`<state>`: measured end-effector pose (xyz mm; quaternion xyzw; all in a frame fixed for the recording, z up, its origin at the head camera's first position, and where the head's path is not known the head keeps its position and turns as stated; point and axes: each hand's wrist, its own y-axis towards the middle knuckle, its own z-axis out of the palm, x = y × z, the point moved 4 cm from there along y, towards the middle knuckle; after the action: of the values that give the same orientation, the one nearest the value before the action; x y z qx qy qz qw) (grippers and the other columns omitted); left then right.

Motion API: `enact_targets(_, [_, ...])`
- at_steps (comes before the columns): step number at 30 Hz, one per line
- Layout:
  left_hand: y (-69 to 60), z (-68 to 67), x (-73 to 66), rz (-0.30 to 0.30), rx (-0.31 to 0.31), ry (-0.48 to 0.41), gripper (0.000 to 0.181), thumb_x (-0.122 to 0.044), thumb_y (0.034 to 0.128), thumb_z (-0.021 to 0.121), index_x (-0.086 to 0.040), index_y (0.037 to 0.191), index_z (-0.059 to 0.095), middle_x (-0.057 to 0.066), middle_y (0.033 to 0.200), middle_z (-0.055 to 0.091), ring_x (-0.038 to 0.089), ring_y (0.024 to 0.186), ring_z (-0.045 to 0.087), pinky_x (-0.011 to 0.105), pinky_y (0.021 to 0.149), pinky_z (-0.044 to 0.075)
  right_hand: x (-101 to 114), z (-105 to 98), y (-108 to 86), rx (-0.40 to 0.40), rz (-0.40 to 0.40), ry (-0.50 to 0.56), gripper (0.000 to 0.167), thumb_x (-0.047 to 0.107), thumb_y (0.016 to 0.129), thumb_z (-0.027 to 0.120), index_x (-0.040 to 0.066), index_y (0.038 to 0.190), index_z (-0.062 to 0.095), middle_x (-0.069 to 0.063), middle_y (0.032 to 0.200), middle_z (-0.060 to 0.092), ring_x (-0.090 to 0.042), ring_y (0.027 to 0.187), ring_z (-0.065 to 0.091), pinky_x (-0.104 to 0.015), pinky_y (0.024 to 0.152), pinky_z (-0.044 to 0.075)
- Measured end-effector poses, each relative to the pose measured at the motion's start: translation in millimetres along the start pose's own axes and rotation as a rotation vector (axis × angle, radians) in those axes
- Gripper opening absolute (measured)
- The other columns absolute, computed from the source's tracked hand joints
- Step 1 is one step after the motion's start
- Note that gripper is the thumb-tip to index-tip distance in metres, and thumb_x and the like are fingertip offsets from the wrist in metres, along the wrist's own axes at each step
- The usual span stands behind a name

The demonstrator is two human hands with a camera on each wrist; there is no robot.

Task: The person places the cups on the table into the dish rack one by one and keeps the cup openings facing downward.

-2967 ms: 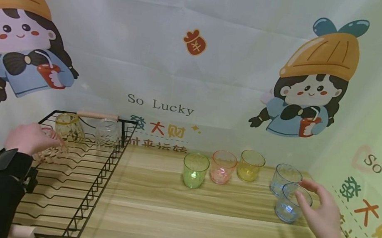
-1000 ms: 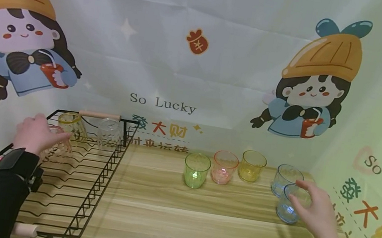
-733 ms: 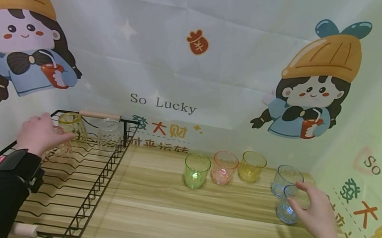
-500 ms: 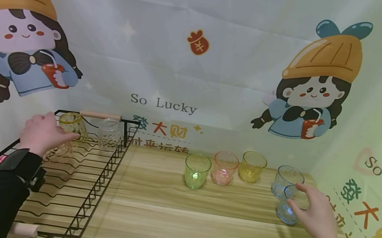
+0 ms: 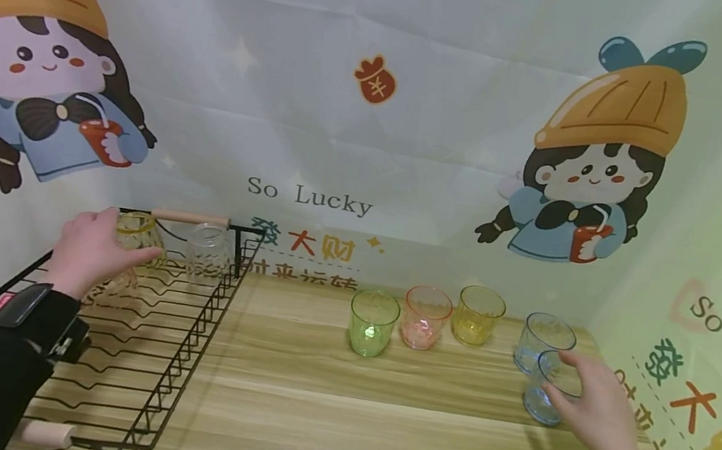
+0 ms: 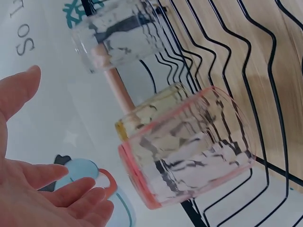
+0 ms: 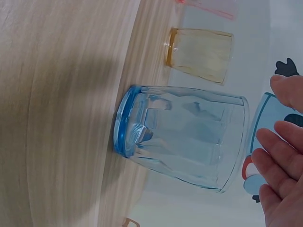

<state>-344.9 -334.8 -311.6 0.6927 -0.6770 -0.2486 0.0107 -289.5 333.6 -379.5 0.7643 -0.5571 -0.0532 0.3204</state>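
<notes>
My left hand [image 5: 98, 253] hovers above the rack's far left end, fingers and thumb spread. Below it a pink glass [image 6: 189, 146] stands upside down on the wires, apart from the fingers in the left wrist view. Beside that glass are an upturned yellow glass [image 5: 136, 226] and a clear glass [image 5: 207, 253]. My right hand [image 5: 602, 413] is held at the rim of the nearer blue glass [image 7: 184, 137], which stands upright on the table. The fingers there are extended, with a gap to the rim in the right wrist view. A second blue glass [image 5: 531, 341] stands just behind.
The black wire rack [image 5: 198, 341] with wooden handles takes up the left side of the wooden table [image 5: 325, 442]. Upright green [image 5: 370, 330], pink [image 5: 422, 323] and yellow [image 5: 474, 320] glasses stand in the back middle. A printed cloth [image 5: 433, 134] hangs behind.
My left hand was at the pink glass; it has let go and shifted up, away and to the right. The right hand has barely moved beside the blue glass.
</notes>
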Motion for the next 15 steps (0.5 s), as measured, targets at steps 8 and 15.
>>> enact_targets(8, [-2.0,0.7,-16.5,0.047,0.089,-0.044,0.104,-0.054,0.0884,0.068,0.024,0.142,0.025,0.05,0.134,0.032,0.064,0.122,0.03,0.074,0.097,0.03,-1,2,-2.3,0.026,0.018,-0.014,0.054,0.008,0.081,0.079,-0.008,0.128,0.057,-0.031,0.12,0.06,-0.05,0.109,0.053,-0.06,0.093,0.043])
enact_targets(15, [-5.3,-0.1,-32.2,0.084,0.118,-0.088,0.106,-0.059,0.0863,0.068,0.018,0.146,0.026,0.045,0.139,0.032,0.061,0.126,0.03,0.072,0.099,0.032,-3,4,-1.5,0.043,0.007,-0.05,0.053,0.009,0.081,0.08,-0.009,0.126,0.059,-0.03,0.116,0.063,-0.05,0.104,0.057,-0.061,0.088,0.046])
